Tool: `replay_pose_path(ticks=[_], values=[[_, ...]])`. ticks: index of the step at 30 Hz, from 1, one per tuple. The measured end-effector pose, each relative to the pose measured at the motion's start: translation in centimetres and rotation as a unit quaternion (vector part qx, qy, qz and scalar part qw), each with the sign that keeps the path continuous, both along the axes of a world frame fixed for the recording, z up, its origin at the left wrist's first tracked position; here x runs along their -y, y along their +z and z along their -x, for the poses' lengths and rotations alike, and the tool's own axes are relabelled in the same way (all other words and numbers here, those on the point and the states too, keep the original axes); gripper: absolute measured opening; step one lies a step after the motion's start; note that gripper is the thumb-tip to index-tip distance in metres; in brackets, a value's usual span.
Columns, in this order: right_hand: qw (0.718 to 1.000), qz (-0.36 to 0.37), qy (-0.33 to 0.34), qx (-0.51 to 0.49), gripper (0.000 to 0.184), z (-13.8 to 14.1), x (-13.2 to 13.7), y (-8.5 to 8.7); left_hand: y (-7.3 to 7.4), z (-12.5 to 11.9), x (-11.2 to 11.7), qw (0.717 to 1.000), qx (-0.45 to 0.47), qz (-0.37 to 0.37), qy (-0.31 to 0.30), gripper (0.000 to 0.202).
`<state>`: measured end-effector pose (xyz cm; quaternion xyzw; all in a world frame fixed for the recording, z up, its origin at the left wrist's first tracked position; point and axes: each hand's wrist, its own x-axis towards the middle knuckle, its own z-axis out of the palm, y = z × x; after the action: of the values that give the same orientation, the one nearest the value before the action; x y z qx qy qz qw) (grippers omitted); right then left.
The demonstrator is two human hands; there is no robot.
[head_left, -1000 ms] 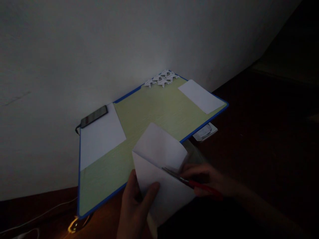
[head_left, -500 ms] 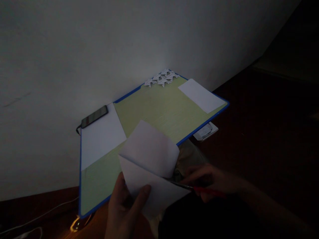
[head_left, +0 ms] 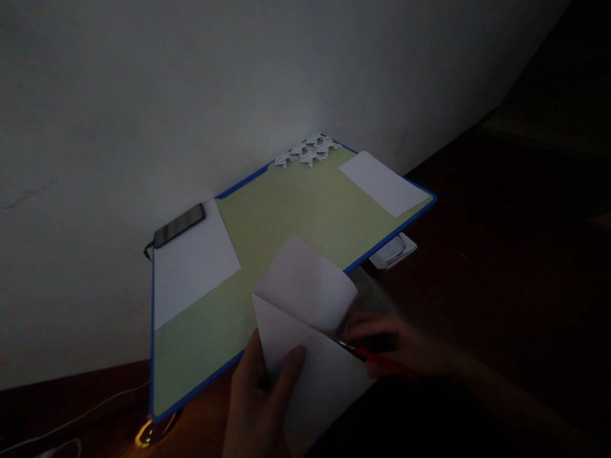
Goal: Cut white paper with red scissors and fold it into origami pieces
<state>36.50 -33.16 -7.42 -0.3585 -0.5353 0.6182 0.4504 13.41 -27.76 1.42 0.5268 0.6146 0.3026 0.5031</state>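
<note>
My left hand (head_left: 267, 388) grips a sheet of white paper (head_left: 305, 280) by its near left part, thumb on top and fingers beneath. A long slit splits the sheet from the right, and its upper part bends upward. My right hand (head_left: 394, 343) is closed around the red handles of a pair of scissors (head_left: 351, 347). Their metal blades lie in the slit, touching the paper. The paper is in the air over the near edge of the green tabletop (head_left: 281, 203). Dim light and some blur hide details of the right fingers.
Several small folded paper stars (head_left: 310, 151) sit at the tabletop's far corner. White paper (head_left: 386, 184) lies at the right, and another sheet (head_left: 191, 267) at the left, under a phone (head_left: 180, 225) with a cable. A wall stands behind. A booklet (head_left: 394, 250) shows below the right edge.
The paper and my left hand have shifted right. The scissor blades sit deeper along the slit, tilted more steeply, and my right hand has moved slightly left and up.
</note>
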Motion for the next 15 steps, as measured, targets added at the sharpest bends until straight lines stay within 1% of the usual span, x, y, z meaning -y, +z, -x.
replay_pose_path(ticks=[5,8,10,15], values=[[1.0,-0.011,-0.011,0.015,0.044,0.1,0.0,0.2,-0.6,1.0,-0.9,0.998,-0.012,0.019,-0.05,0.05],[1.0,-0.017,-0.008,0.013,0.043,0.1,-0.1,0.1,-1.0,1.4,-1.3,0.998,-0.001,0.022,-0.066,0.046],[1.0,-0.019,-0.002,0.005,0.044,0.1,-0.2,0.0,-0.9,1.3,-1.2,0.998,-0.003,0.028,-0.063,0.043],[1.0,-0.006,0.013,-0.005,0.046,0.3,-0.5,0.0,0.0,0.6,-0.8,0.998,-0.032,0.049,-0.029,0.036]])
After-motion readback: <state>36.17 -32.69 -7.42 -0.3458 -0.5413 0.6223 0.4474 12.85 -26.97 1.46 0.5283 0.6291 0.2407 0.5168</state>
